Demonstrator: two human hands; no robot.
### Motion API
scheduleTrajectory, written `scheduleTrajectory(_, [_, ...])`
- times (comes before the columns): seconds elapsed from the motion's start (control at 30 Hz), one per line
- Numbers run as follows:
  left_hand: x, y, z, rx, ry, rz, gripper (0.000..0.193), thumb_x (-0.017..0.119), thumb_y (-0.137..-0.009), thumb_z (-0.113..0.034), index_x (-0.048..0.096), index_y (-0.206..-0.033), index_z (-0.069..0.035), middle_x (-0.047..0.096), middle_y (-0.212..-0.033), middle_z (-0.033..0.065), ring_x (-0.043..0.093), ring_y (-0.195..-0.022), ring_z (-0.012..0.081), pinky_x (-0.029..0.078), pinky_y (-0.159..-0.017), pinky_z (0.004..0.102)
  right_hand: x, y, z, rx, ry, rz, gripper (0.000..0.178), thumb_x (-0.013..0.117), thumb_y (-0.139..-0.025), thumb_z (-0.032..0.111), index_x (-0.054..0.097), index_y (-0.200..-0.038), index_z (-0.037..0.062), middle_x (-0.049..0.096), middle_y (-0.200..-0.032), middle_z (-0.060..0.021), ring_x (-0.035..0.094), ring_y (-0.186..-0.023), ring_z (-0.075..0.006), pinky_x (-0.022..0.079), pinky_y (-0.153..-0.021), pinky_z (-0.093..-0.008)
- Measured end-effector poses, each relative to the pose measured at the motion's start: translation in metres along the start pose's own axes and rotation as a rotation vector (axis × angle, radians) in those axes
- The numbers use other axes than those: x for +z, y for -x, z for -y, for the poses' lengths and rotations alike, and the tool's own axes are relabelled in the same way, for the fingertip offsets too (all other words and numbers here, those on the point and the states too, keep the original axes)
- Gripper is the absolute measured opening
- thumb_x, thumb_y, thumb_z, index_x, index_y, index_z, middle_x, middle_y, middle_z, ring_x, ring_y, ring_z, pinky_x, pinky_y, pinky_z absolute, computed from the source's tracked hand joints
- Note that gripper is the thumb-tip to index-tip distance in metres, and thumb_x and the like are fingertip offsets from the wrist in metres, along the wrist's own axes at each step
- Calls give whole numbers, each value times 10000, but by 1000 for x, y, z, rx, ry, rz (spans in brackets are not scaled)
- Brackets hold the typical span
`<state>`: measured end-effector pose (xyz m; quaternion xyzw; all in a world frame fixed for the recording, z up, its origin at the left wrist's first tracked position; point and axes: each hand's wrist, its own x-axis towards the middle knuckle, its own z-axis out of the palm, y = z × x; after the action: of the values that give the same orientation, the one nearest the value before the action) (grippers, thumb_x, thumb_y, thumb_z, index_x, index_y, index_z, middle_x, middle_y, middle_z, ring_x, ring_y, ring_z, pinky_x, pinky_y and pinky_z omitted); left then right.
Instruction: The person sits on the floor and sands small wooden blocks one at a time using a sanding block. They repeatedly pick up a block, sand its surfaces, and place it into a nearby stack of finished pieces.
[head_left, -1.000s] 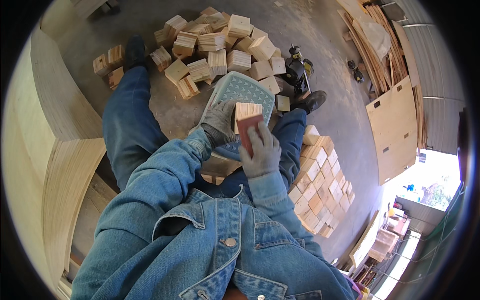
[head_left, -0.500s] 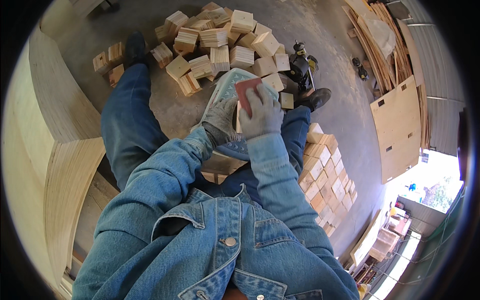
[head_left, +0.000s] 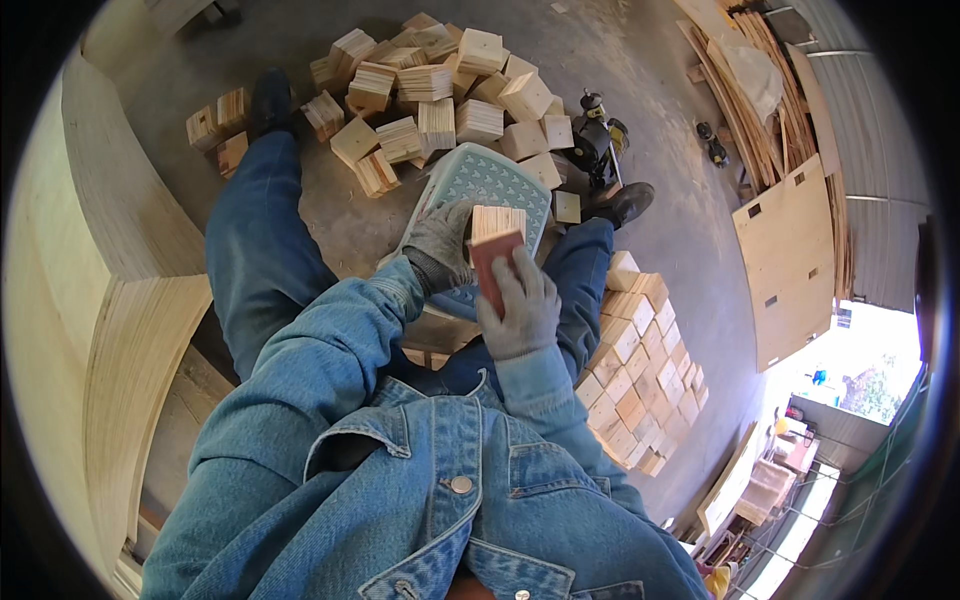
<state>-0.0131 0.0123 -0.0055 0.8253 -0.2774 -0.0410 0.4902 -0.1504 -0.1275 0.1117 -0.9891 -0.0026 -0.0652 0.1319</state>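
Both my hands wear grey gloves. My left hand [head_left: 442, 245] is closed on the side of a layered plywood block [head_left: 497, 221], which rests over a pale blue-green plastic stool [head_left: 478, 180] between my legs. In my right hand [head_left: 525, 308] is a flat reddish-brown sanding block [head_left: 494, 268], gripped along its edges. It lies against the near part of the plywood block and hides that end. The fingers of my right hand curve over the sanding block.
A loose heap of plywood blocks [head_left: 425, 85] lies on the floor beyond the stool. Stacked blocks [head_left: 645, 370] stand by my right leg. A black and yellow power tool [head_left: 597, 140] is near my right shoe. Large plywood sheets [head_left: 790, 265] lean at the right.
My right hand and the sanding block have come back toward me along the plywood block, uncovering its far end. My left hand stays in nearly the same place.
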Motion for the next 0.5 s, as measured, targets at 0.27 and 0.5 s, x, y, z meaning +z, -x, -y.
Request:
scheduleTrajectory(0.27, [-1, 4, 0, -46, -22, 36, 976, 914, -671, -472, 482, -1459, -91, 570, -1391, 204, 539, -1325, 412, 405, -1171, 505, -1, 9, 1, -57, 0, -57, 604, 824, -771, 264, 704, -1356, 175, 533, -1540, -104, 572, -1263, -411, 479, -1027, -555])
scheduleTrajectory(0.5, [10, 3, 10, 31, -61, -19, 952, 932, -652, -472, 518, -1426, -103, 598, -1305, 170, 570, -1240, 388, 445, -1115, 495, 21, -108, -18, 23, 143, -105, 554, 774, -824, 332, 705, -1356, 198, 563, -1521, -108, 604, -1260, -402, 486, -1050, -559])
